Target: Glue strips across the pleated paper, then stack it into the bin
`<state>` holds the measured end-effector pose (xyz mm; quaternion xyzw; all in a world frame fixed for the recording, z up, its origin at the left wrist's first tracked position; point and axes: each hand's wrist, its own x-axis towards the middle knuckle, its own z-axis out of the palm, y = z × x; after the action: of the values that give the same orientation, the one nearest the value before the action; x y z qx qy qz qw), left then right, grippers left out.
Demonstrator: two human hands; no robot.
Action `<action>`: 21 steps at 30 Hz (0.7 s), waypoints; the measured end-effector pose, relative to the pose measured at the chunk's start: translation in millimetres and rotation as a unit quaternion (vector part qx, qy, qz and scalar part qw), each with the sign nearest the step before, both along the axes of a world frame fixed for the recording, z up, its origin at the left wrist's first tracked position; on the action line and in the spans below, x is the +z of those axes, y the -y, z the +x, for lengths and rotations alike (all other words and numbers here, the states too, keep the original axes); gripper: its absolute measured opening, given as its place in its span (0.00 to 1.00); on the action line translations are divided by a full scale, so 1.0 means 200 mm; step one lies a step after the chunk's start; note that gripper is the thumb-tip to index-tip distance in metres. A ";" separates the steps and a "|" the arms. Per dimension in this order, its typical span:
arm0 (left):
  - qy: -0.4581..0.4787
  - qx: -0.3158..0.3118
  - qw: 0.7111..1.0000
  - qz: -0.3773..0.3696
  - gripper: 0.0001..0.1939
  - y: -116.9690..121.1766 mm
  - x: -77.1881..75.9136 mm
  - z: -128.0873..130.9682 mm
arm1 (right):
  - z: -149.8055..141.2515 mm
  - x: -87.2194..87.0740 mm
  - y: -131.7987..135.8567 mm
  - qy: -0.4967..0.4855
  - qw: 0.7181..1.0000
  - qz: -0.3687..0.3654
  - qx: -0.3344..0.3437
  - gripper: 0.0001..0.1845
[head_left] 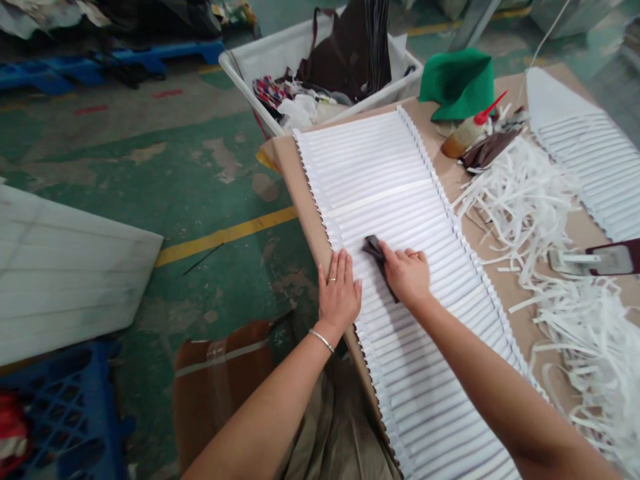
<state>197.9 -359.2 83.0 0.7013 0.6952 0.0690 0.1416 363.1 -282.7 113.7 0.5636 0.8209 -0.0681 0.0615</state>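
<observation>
A long band of overlapping white strips (400, 220) lies along the brown table (505, 280). My left hand (339, 290) rests flat on the band's left edge, fingers together and stretched out. My right hand (407, 273) is closed on a small dark brown piece (374, 248) and presses it against the strips just right of my left hand.
Loose white paper strips (545, 227) are heaped on the table's right side. A glue bottle with a red tip (467, 130), green felt (457, 80) and a second strip band (595, 153) lie beyond. A white bin of scraps (280, 57) stands behind; a blue crate (55, 407) sits lower left.
</observation>
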 end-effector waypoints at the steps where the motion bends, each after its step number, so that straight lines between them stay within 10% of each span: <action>1: 0.001 0.003 1.000 -0.002 0.33 0.00 0.00 -0.01 | 0.13 -0.01 -0.06 0.012 0.999 0.018 -0.026 0.27; 5: 0.028 0.004 1.000 -0.005 0.34 0.02 0.00 -0.05 | 0.64 0.02 -0.32 0.087 0.969 0.033 -0.229 0.27; 7: 0.044 0.009 0.999 0.001 0.34 -0.01 0.02 -0.08 | 0.66 0.06 -0.37 0.075 0.948 0.047 -0.306 0.27; 11: 0.046 -0.001 0.999 0.014 0.33 -0.14 0.02 -0.16 | 0.11 0.11 -0.27 -0.100 0.981 0.033 -0.165 0.27; 13: 0.039 -0.016 0.999 0.008 0.32 -0.20 0.01 -0.19 | -0.19 0.09 -0.21 -0.095 0.994 -0.046 0.019 0.27; 15: 0.035 -0.021 0.999 0.001 0.32 -0.25 -0.01 -0.19 | -0.31 0.05 -0.23 -0.039 0.996 -0.050 0.061 0.27; 21: 0.042 -0.013 0.999 0.000 0.33 -0.23 -0.06 -0.20 | 0.38 -0.04 -0.66 0.121 0.972 0.035 -0.200 0.25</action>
<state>157.1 -313.0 71.4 0.7070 0.6794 0.0961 0.1714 439.7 -149.8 106.5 0.7222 0.6799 0.0183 0.1256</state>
